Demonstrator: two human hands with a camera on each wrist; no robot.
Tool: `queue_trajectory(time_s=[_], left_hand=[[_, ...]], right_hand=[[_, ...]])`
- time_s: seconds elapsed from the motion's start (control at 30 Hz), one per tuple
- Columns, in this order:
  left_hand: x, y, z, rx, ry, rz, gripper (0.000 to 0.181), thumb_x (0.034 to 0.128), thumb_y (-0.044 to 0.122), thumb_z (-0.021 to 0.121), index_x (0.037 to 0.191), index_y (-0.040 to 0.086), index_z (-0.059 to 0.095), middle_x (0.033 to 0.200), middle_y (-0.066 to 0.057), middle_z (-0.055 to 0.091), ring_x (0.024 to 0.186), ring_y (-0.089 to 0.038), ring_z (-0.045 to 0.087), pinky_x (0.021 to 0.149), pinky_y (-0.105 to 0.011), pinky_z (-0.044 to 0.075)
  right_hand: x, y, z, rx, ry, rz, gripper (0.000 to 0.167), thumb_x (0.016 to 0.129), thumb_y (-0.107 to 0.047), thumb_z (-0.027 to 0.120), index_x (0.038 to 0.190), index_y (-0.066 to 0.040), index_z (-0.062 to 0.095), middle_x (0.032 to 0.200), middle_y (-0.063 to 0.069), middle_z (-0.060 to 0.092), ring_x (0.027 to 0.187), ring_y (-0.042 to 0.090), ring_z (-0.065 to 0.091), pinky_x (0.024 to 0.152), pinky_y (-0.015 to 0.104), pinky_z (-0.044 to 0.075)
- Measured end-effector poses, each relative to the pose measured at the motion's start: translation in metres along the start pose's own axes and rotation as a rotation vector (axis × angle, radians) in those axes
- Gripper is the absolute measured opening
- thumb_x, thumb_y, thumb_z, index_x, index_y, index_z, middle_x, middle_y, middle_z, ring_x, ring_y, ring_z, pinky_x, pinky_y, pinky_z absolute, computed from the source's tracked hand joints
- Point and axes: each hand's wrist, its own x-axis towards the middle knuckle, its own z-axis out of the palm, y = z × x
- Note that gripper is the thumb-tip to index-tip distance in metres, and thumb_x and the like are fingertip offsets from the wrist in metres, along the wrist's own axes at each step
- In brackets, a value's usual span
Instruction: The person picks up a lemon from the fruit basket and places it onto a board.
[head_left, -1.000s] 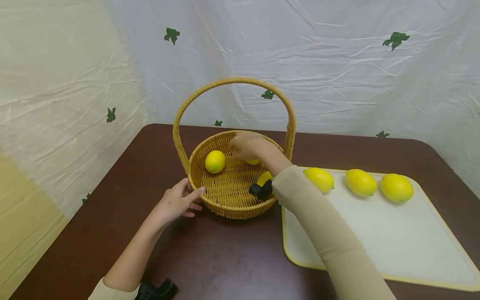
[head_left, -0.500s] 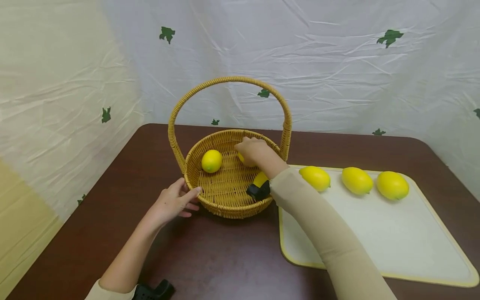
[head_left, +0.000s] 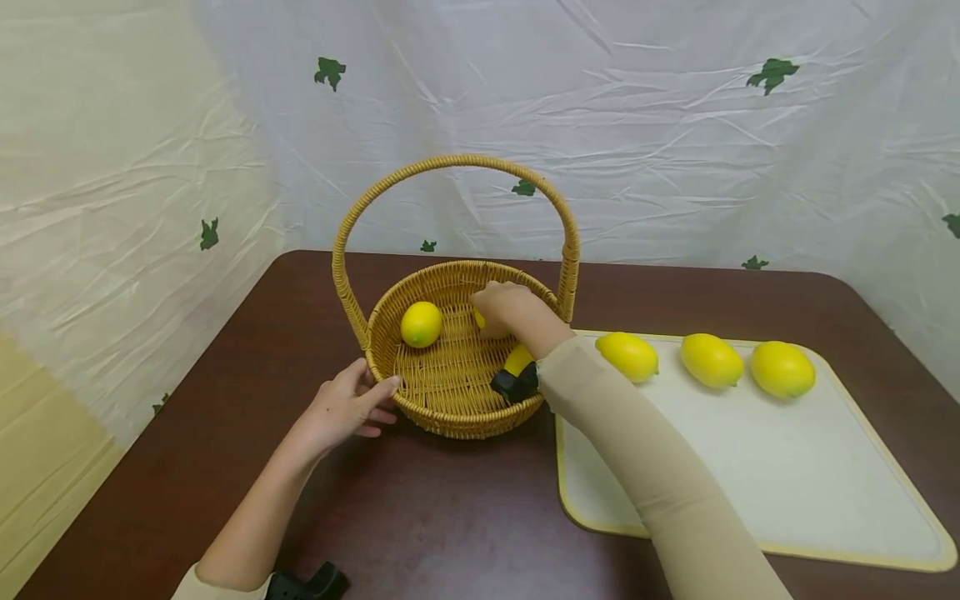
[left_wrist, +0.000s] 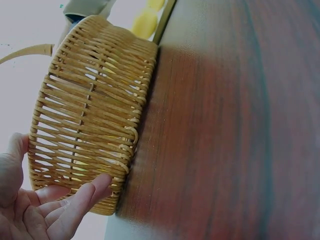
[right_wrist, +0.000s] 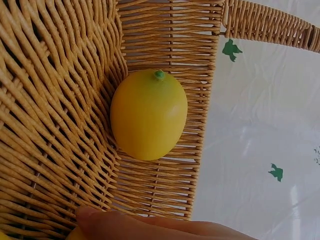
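Observation:
A round wicker basket (head_left: pixel 450 421) with a tall hoop handle stands on the dark table. My left hand (head_left: pixel 341 410) holds its left rim, thumb on top and fingers along the outer wall; the left wrist view shows those fingers against the weave (left_wrist: pixel 90 115). Inside the basket, my right hand (head_left: pixel 513 312) has its fingers curled round a lemon (head_left: pixel 479 317), mostly hidden beneath them. Another lemon (head_left: pixel 422 324) lies at the basket's left, seen whole in the right wrist view (right_wrist: pixel 149 115). A third lemon (head_left: pixel 518 360) is partly covered by the right wrist's black device.
Right of the basket lies a white tray (head_left: pixel 750 467) with a yellow edge. Three lemons sit in a row near its far edge, the leftmost (head_left: pixel 628 357) beside my right sleeve. A pale cloth (head_left: pixel 637 125) with green shapes hangs behind the table (head_left: pixel 450 517).
My right hand has shifted slightly right and nearer within the basket, over the lemon there. The left hand keeps its hold on the rim. The whole head view has drifted slightly.

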Motion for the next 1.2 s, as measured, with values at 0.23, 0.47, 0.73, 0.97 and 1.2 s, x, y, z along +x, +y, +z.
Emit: queue_trajectory(time_s=[0.23, 0.47, 0.73, 0.97, 1.2], left_hand=[[-0.0003, 0.0001, 0.0008, -0.005, 0.001, -0.003, 0.037, 0.0903, 0.036, 0.057, 0.096, 0.002, 0.043, 0.099, -0.018, 0.063, 0.078, -0.025, 0.067, 0.061, -0.037, 0.056], [-0.0023, 0.0002, 0.0021, -0.005, -0.009, 0.003, 0.035, 0.0906, 0.034, 0.057, 0.097, 0.003, 0.043, 0.1, -0.017, 0.063, 0.078, -0.024, 0.067, 0.061, -0.037, 0.056], [0.0, 0.0016, 0.0003, -0.006, -0.001, -0.001, 0.033, 0.0914, 0.032, 0.057, 0.097, 0.002, 0.043, 0.098, -0.016, 0.064, 0.078, -0.025, 0.067, 0.061, -0.037, 0.056], [0.0008, 0.0033, -0.0005, -0.005, -0.001, 0.005, 0.034, 0.0914, 0.032, 0.057, 0.097, 0.002, 0.043, 0.1, -0.019, 0.063, 0.078, -0.025, 0.067, 0.061, -0.037, 0.056], [0.0006, 0.0014, 0.0005, -0.008, -0.003, -0.006, 0.034, 0.091, 0.034, 0.057, 0.098, 0.003, 0.044, 0.099, -0.018, 0.062, 0.078, -0.024, 0.067, 0.061, -0.036, 0.056]], right_hand=[[0.0, 0.0007, 0.0013, 0.023, -0.012, -0.036, 0.051, 0.086, -0.033, 0.065, 0.13, -0.016, 0.048, 0.121, 0.01, 0.05, 0.107, 0.026, 0.049, 0.082, 0.039, 0.046], [-0.0018, -0.0016, 0.0027, 0.096, -0.04, -0.162, 0.061, 0.085, -0.035, 0.064, 0.138, -0.018, 0.04, 0.136, 0.008, 0.042, 0.125, 0.026, 0.035, 0.099, 0.044, 0.035], [-0.0017, -0.0005, 0.0027, 0.143, -0.036, -0.217, 0.06, 0.085, -0.032, 0.065, 0.138, -0.02, 0.041, 0.136, 0.005, 0.041, 0.126, 0.024, 0.033, 0.098, 0.042, 0.035], [0.0024, 0.0026, 0.0029, 0.234, 0.129, -0.349, 0.056, 0.082, -0.031, 0.069, 0.133, -0.02, 0.047, 0.118, 0.003, 0.049, 0.099, 0.018, 0.044, 0.082, 0.033, 0.041], [0.0033, 0.0019, 0.0019, 0.343, 0.282, -0.448, 0.059, 0.081, -0.032, 0.07, 0.134, -0.018, 0.046, 0.128, 0.002, 0.046, 0.107, 0.016, 0.044, 0.09, 0.032, 0.039]])
